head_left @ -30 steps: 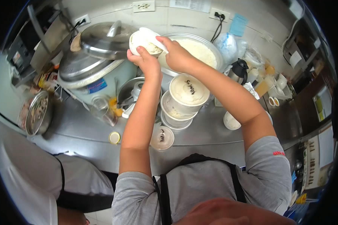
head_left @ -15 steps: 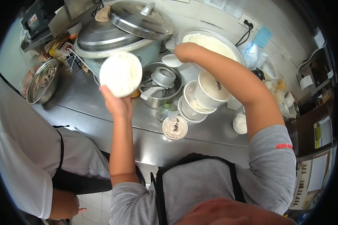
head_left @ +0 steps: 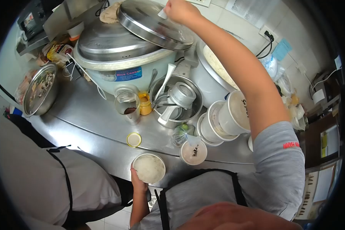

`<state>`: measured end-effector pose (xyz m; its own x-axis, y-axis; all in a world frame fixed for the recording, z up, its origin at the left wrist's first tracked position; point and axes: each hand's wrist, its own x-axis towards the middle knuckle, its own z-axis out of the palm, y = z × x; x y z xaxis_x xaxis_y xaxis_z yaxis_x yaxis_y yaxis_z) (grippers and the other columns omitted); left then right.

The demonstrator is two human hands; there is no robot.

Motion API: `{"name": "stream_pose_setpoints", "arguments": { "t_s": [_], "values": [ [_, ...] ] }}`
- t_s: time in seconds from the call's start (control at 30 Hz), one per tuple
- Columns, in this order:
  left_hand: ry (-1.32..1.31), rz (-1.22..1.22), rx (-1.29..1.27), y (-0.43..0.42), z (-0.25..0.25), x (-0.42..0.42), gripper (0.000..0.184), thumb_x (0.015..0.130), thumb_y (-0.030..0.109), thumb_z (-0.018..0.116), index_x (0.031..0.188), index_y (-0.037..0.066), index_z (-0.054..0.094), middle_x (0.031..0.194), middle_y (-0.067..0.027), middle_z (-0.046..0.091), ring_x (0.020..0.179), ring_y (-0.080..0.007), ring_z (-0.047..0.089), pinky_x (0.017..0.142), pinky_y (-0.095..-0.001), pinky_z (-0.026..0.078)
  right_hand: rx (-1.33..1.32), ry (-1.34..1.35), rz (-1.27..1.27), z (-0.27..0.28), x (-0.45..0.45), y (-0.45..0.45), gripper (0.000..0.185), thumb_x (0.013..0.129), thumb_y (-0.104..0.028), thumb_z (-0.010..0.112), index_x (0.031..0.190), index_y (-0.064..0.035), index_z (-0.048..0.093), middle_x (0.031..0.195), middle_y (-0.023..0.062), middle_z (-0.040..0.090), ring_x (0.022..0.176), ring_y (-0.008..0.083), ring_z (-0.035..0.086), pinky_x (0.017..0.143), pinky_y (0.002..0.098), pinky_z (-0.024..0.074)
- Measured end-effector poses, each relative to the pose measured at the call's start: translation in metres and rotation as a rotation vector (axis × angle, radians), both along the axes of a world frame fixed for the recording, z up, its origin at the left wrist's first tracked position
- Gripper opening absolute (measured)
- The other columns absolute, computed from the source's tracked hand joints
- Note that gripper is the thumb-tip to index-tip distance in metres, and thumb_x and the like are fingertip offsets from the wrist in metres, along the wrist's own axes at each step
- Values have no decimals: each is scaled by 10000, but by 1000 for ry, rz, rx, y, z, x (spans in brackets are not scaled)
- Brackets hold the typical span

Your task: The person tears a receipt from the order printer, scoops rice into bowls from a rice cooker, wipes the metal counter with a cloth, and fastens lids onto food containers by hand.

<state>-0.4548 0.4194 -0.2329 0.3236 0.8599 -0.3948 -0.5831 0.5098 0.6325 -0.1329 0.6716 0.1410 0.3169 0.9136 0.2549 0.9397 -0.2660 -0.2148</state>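
Note:
My left hand [head_left: 139,179] holds a round white tub of rice [head_left: 150,169] low, close to my body at the counter's front edge. The rice shows at its top. Up at the back, my right hand [head_left: 183,12] is closed round the handle of a steel pot lid [head_left: 153,23], which leans over the left rice cooker [head_left: 107,61]. Under my right forearm stands a second, uncovered cooker [head_left: 209,82] with rice inside. A steel bowl [head_left: 197,109] between the two holds a white-handled paddle [head_left: 166,78] and other utensils.
Stacked white tubs [head_left: 218,122] stand right of the bowl, with a lidded, marked tub [head_left: 193,152] in front. A clear cup [head_left: 127,107], a yellow jar [head_left: 145,104] and a round lid [head_left: 133,140] sit left. Another person [head_left: 38,172] is close on my left.
My left hand has lowered the tub of rice toward my body. My right hand has moved from the open cooker up to the lid's handle. The white paddle now stands in the bowl.

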Motion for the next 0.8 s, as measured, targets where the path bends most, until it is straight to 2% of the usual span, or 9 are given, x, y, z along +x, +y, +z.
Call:
{"name": "stream_pose_setpoints", "arguments": {
  "t_s": [0.1,0.2,0.3,0.4,0.53,0.6,0.67,0.73,0.8],
  "values": [
    [3,23,-9,7,-7,7,500,876,456,252,1222,98,301,1170,-112,431,1048,-272,466,868,-401,406,365,297,-31,-63,78,123,387,797,-219,464,1138,-44,412,984,293,515,921,369,525,715,392,444],
    [6,11,-26,11,-11,4,515,871,475,221,1224,108,297,1178,-112,425,1050,-286,464,860,-416,414,527,349,-74,-73,38,103,306,748,-238,476,997,-82,558,975,134,581,957,261,533,780,337,426],
    [18,-22,-64,10,-7,1,537,868,487,186,1226,105,305,1186,-113,426,1056,-296,462,859,-424,417,519,554,-72,-50,18,64,376,749,-283,457,1098,-155,511,1032,141,558,994,304,501,812,368,389],
    [59,-66,-30,15,12,6,573,862,506,151,1229,101,324,1189,-111,437,1062,-296,462,869,-424,410,665,253,143,-21,46,51,377,776,-210,483,1115,-49,438,1014,260,519,967,372,499,784,403,415],
    [114,-34,-54,15,30,14,614,854,519,112,1227,93,351,1182,-109,455,1069,-290,461,884,-419,401,634,117,22,16,77,-41,402,762,-217,485,1134,-67,444,1054,232,513,987,366,487,841,408,381],
    [102,-41,-20,16,28,14,618,853,519,113,1225,87,354,1183,-106,453,1068,-288,462,886,-416,400,547,92,-1,-3,119,-73,437,765,-237,474,1169,-79,422,1080,243,496,1017,348,479,871,401,360],
    [83,-36,7,16,25,16,621,852,517,116,1222,80,356,1185,-104,453,1067,-286,463,888,-415,399,653,-162,-153,-44,166,-96,347,754,-251,461,1089,-199,529,886,84,611,869,235,565,769,348,411],
    [70,-32,24,17,26,17,623,852,513,119,1220,71,358,1186,-103,452,1066,-285,464,890,-414,397,443,-57,-296,-65,187,-130,385,744,-236,438,1124,-259,499,1084,102,542,997,294,498,840,428,336],
    [85,-58,43,18,32,19,628,851,516,123,1224,66,353,1195,-103,445,1078,-282,454,898,-412,390,342,53,-374,-75,188,-157,390,748,-227,432,1132,-256,495,1092,88,540,1011,276,492,845,425,330]
  ]
}}
